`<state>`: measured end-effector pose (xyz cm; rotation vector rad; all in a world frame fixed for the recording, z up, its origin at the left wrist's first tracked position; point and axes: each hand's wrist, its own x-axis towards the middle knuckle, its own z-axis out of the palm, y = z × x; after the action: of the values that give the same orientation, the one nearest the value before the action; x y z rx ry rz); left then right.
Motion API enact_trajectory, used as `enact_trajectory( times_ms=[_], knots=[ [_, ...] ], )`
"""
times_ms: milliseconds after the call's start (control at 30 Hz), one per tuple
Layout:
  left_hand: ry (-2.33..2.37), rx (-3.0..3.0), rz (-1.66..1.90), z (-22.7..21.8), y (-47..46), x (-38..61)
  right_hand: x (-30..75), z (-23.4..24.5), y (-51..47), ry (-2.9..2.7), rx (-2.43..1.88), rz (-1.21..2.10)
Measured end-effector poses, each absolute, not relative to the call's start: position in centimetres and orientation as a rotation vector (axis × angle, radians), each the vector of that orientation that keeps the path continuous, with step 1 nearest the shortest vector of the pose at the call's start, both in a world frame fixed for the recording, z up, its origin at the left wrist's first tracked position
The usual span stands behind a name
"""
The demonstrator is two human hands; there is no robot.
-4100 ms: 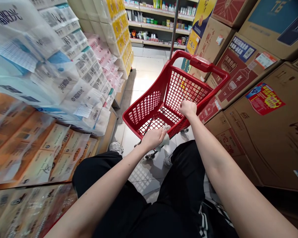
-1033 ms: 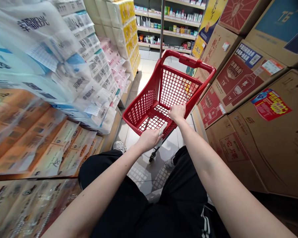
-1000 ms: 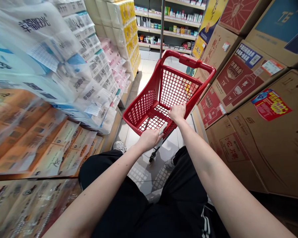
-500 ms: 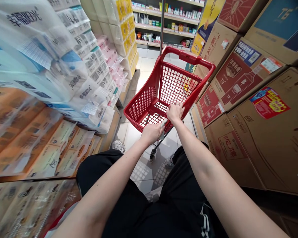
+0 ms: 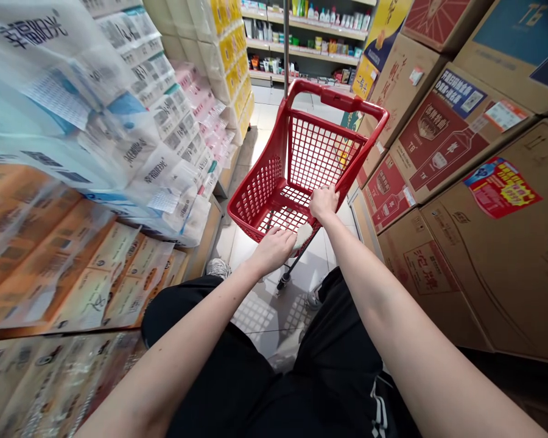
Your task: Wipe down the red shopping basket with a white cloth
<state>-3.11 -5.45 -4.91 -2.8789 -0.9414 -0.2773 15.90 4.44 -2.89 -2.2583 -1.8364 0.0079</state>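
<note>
Head view: a store aisle, one red cart [image 5: 283, 194] on the floor [image 5: 267, 118] in front of the person; the step in hand looks like running a cloth along the cart's near rim.
Boxes: stacked along the aisle's right edge, at least six cartons [image 5: 497, 237] in view; the full number is cut off.
Packs: wrapped packs [image 5: 137, 152] piled along the left edge, too many and too blurred to count.
Shelves: at least three shelf boards [image 5: 257, 44] across the far end, lined with small goods.
Cart: one, slatted, its handle [image 5: 342, 99] at the far end, its low corner toward the person's left.
Legs: two, in dark trousers [image 5: 338, 359], one to each side of the cart's near end; two shoes [image 5: 218, 267] show.
Right hand: one, the right hand [image 5: 323, 202] curled over the near rim, grasping the cart.
Left hand: one, the left hand [image 5: 273, 249] loosely grasping the cloth, fingers partly extended over it.
Cloth: one pale cloth [image 5: 303, 236], at the near rim just beside the right hand, seemingly touching the cart.
Next move: calls, I judge, for a steady right-hand hold and a firmer press of the cloth, without the two hands colliding.
</note>
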Motion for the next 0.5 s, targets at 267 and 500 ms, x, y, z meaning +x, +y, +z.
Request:
enact_trajectory(
  times_ms=[267,500],
  knots=[
    [-1.14,-2.58,-0.441,-6.0,-8.4,-2.0,15.0,-3.2,3.8,-1.784,-2.291,-0.054],
    [-1.075,-2.583,-0.435,-5.8,-8.7,-0.9,15.5,-3.1,3.2,-1.797,-2.298,-0.063]
  ],
)
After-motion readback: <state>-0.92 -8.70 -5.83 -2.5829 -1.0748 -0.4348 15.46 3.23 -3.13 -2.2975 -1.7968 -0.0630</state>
